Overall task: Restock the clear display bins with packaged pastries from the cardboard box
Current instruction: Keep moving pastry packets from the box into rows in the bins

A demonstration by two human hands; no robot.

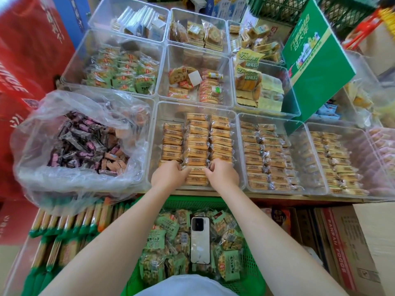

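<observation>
The clear bin (157, 133) at the desk's near edge already has three tight rows of pastry packets (195, 144). Both hands, left hand (168, 174) and right hand (222, 175), have fingers curled round the front packet (196, 170) in the bin's middle row. Shove too hard and that row probably buckles.

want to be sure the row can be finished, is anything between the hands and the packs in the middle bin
Nothing visible. The left hand and right hand already grip the near packs of the centre row, inside the open-topped middle bin. The plastic bag sits in the bin to the left, clear of them.
</observation>
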